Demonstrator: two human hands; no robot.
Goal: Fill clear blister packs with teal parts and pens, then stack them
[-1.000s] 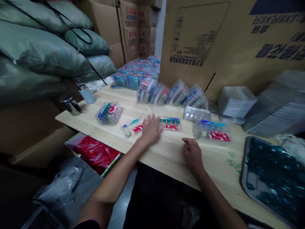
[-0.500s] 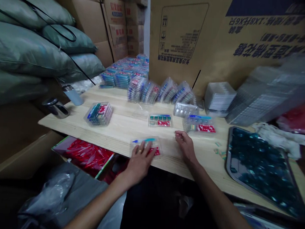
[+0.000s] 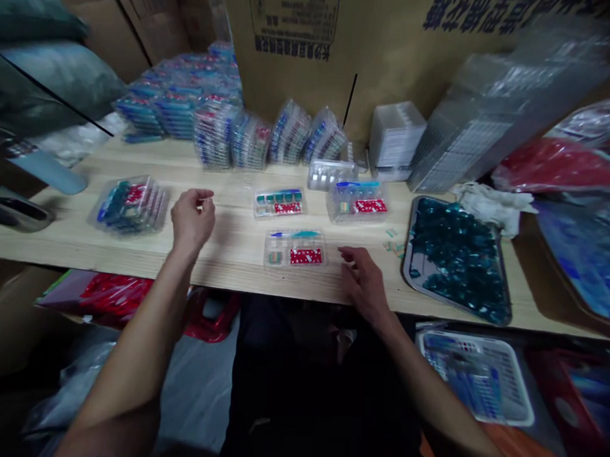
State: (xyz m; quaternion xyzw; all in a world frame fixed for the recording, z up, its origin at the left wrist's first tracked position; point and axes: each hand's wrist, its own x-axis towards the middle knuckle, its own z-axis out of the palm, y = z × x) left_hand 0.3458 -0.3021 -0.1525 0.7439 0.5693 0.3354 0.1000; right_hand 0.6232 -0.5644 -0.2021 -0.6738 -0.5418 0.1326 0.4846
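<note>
As left hand (image 3: 191,219) and right hand (image 3: 364,278) curl empty, the nearest tray (image 3: 296,249) lies between

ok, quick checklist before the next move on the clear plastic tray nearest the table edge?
1. Clear, shallow plastic tray flat on the pale wooden table: ok.
2. Red patterned paper-like packet in it: ok.
3. Dark teal pieces in its row of compartments: not ok, none seen; the similar clear tray behind shows five.
4. Glossy dark teal pieces available in the grey rectangular tray: ok, heaped.
5. Right hand clear of the front tray: ok, gap visible.
6. Compartments clean: cannot tell, blurred.
</note>
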